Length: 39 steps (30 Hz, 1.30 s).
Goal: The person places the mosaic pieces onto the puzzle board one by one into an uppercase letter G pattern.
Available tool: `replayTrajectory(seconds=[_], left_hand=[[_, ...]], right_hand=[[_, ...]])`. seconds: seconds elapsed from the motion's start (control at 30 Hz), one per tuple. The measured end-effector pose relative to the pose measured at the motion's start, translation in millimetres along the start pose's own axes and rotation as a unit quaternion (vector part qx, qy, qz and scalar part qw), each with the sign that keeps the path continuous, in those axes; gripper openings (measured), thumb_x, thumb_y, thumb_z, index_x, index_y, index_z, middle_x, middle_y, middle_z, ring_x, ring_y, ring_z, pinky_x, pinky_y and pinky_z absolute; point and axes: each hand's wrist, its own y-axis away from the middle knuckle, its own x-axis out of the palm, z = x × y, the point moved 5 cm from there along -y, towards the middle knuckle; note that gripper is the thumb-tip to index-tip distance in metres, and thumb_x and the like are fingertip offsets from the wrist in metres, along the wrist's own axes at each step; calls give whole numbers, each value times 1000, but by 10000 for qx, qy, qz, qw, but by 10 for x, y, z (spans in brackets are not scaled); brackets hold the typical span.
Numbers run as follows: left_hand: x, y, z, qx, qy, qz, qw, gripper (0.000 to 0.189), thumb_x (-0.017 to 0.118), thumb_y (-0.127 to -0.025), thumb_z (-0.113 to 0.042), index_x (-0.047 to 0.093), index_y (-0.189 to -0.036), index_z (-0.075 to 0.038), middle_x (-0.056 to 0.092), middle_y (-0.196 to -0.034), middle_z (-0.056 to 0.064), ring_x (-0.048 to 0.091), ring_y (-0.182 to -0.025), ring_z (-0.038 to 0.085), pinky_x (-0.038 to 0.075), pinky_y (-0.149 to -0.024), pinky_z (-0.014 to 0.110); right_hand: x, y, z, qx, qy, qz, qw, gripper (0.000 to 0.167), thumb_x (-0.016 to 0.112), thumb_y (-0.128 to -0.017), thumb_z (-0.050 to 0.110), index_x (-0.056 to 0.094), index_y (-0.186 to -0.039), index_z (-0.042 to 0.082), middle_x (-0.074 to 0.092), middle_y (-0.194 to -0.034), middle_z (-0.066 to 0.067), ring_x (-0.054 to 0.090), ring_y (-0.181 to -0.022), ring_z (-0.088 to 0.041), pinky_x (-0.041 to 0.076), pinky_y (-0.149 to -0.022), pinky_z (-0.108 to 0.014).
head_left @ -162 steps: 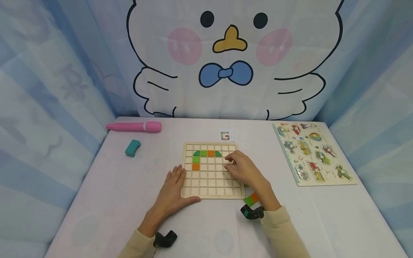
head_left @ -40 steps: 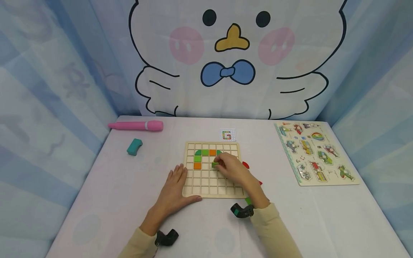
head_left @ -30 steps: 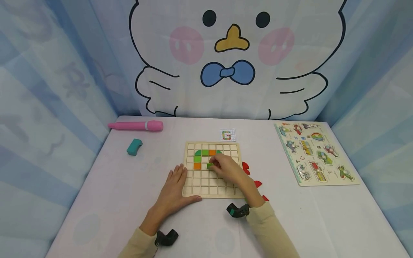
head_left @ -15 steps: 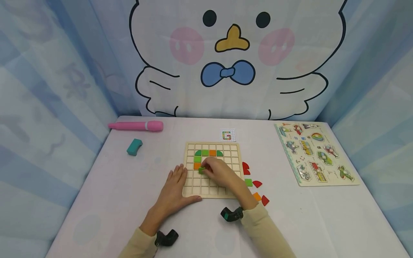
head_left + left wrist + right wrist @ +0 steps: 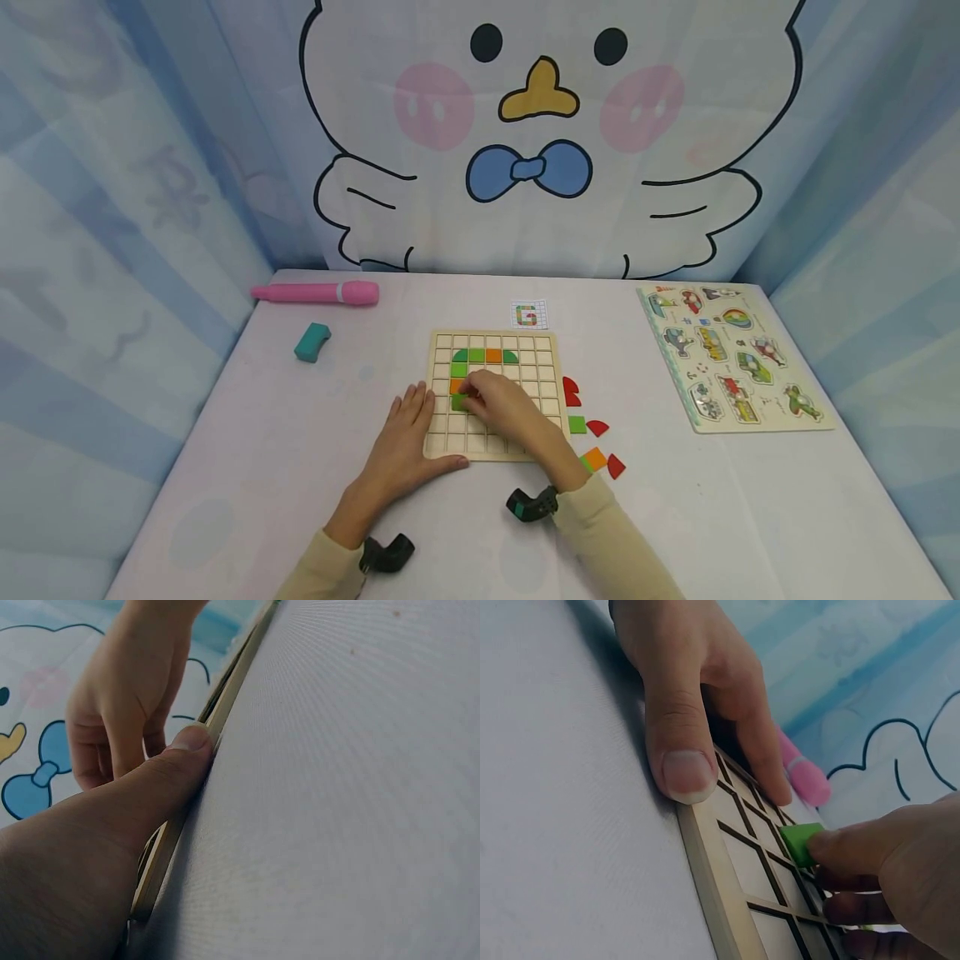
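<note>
A wooden grid board (image 5: 536, 389) lies on the table. On it, green and orange tiles and two green quarter-round tiles form a row and part of a left column. My right hand (image 5: 506, 408) pinches a green square tile (image 5: 799, 841) at the column's lower end, just below an orange tile (image 5: 455, 386). In the right wrist view this tile looks tilted in its cell. My left hand (image 5: 405, 442) rests at the board's left side with fingers straight. Its thumb (image 5: 176, 754) lies against the board's near edge.
Right of the board lie loose red quarter-round tiles (image 5: 616, 466), a green tile (image 5: 577, 425) and an orange tile (image 5: 595, 458). Behind it lies a small pattern card (image 5: 529, 314). A teal block (image 5: 312, 342), pink wand-shaped object (image 5: 318, 293) and picture puzzle board (image 5: 738, 362) stand farther out.
My right hand has carried the green tile leftward and nearer across the board, to just below the orange tile. Loose tiles on the right have come into view. My left hand has stayed in place.
</note>
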Motion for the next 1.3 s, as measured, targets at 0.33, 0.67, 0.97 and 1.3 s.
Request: replayTrajectory(seconds=[0.33, 0.67, 0.97, 1.3], left_hand=[[-2, -2, 6, 31, -38, -57, 10000, 116, 70, -76, -73, 30, -155, 3, 21, -165, 21, 17, -156, 36, 17, -128, 52], [2, -6, 7, 11, -12, -31, 10000, 116, 70, -76, -72, 30, -155, 3, 20, -166, 21, 16, -156, 36, 16, -128, 52], [13, -3, 13, 29, -78, -48, 10000, 116, 70, -76, -73, 30, -155, 3, 22, -166, 21, 17, -156, 35, 16, -128, 52], [-9, -7, -11, 21, -144, -44, 9999, 116, 70, -76, -72, 31, -154, 4, 23, -165, 22, 18, -156, 36, 16, -128, 52]], right_hand=[[47, -1, 14, 19, 274, -70, 9996, 18, 68, -97, 25, 71, -109, 13, 64, -94, 5, 53, -78, -7, 49, -71, -22], [55, 7, 14, -206, 430, -298, 9984, 18, 68, -96, 24, 78, -105, 12, 64, -94, 3, 56, -76, -5, 51, -70, -22], [31, 17, 28, -268, 489, -356, 9978, 16, 69, -96, 23, 76, -104, 12, 65, -94, 3, 58, -77, -6, 53, -72, -23], [-136, 42, 0, 62, 270, -500, 9984, 19, 71, -94, 25, 72, -108, 12, 65, -98, 0, 62, -88, -12, 56, -80, -29]])
